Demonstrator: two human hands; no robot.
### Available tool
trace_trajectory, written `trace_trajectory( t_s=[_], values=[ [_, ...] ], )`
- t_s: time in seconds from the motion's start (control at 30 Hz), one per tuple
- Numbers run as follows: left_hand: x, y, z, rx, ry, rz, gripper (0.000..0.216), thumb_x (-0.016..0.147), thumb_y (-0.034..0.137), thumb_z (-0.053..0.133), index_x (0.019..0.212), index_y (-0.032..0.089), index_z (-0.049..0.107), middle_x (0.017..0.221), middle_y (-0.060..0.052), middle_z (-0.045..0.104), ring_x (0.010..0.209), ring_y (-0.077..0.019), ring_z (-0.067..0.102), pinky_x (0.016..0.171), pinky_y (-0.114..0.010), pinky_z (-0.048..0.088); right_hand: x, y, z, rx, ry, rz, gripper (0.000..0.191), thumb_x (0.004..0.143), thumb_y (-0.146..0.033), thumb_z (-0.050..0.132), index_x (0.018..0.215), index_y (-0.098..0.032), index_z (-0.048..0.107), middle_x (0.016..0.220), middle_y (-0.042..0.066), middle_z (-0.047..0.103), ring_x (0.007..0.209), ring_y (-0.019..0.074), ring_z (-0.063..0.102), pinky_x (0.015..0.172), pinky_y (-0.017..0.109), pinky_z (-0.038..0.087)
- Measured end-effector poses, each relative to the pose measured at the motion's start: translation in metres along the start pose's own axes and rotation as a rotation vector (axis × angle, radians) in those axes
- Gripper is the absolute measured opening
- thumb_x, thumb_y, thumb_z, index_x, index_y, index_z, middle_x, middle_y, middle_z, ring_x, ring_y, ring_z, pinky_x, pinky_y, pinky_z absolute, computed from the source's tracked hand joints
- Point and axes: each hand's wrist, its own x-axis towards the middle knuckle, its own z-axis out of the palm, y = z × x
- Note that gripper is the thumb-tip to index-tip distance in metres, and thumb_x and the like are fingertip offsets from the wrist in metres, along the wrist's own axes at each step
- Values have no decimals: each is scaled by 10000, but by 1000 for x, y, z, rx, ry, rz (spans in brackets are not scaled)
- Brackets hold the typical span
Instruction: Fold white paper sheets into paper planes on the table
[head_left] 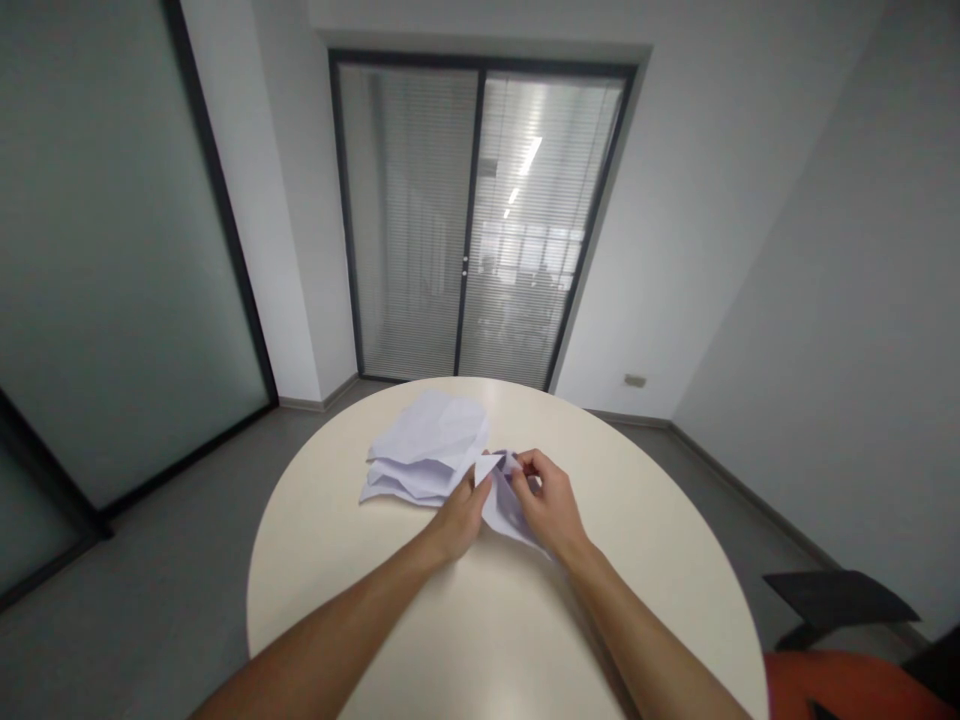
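Observation:
Between my two hands is a sheet of white paper (504,512), creased and bent up at its upper edge. My left hand (459,520) pinches its left side, thumb on top. At the upper right, my right hand (551,500) grips a folded bit of the same sheet with curled fingers. Just beyond my left hand lies a loose stack of crumpled white paper sheets (429,432), their near edges wavy and lifted. Part of the held sheet is hidden behind my right hand and wrist.
All the paper is on a round cream table (322,540). An orange chair seat (847,685) with a black armrest (840,598) stands at the lower right. Past the table's far edge is a dark-framed glass partition with blinds (405,220). Frosted glass panels (112,250) rise at the left.

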Motion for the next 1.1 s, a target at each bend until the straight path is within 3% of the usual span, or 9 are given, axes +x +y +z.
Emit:
trace_trajectory(
  t_s=[0.13, 0.23, 0.4, 0.53, 0.63, 0.8, 1.1],
  values=[
    [5, -4, -2, -21, 132, -10, 310, 879, 348, 636, 1154, 216, 693, 1296, -76, 662, 1339, -254, 496, 1195, -398, 277, 1, 3, -6, 164, -24, 44, 174, 913, -317, 501, 772, -218, 533, 714, -1, 613, 704, 190, 601, 636, 292, 466],
    [7, -3, -4, -39, 148, -40, 349, 847, 330, 647, 1170, 203, 686, 1282, -89, 672, 1323, -270, 514, 1171, -417, 315, 4, 8, -11, 278, 6, 78, 182, 909, -317, 482, 763, -220, 531, 706, -8, 596, 704, 186, 584, 657, 297, 462],
    [9, 2, -7, -29, 210, -23, 369, 809, 385, 673, 1111, 176, 703, 1243, -110, 694, 1319, -303, 515, 1162, -420, 318, 10, 23, -19, 358, 169, 165, 174, 868, -333, 507, 736, -220, 526, 684, -26, 533, 680, 166, 522, 654, 286, 444],
    [10, 5, -12, -44, 230, -53, 423, 783, 446, 703, 1063, 130, 715, 1156, -138, 728, 1278, -338, 549, 1142, -433, 335, 13, 29, -22, 418, 292, 283, 258, 866, -465, 570, 799, -220, 526, 719, -34, 548, 676, 152, 531, 649, 279, 473],
    [10, 5, -16, -97, 218, -87, 465, 765, 473, 725, 1059, 113, 721, 1101, -148, 745, 1246, -352, 577, 1120, -452, 359, 14, 32, -20, 441, 287, 343, 362, 848, -575, 608, 916, -228, 529, 664, -55, 550, 592, 137, 515, 566, 252, 453],
    [13, 0, -20, -277, 232, -134, 448, 734, 447, 765, 1036, 118, 732, 1061, -141, 758, 1233, -340, 597, 1116, -443, 376, 16, 37, -18, 371, 309, 380, 470, 818, -648, 627, 995, -219, 555, 541, -83, 492, 453, 106, 384, 413, 204, 278],
    [17, -3, -25, -413, 335, -157, 368, 780, 368, 748, 1042, 111, 728, 1063, -128, 761, 1164, -308, 651, 1077, -407, 444, 19, 51, -34, 421, 334, 439, 561, 753, -680, 675, 1026, -205, 553, 531, -71, 529, 434, 106, 424, 397, 197, 293]
  ],
)
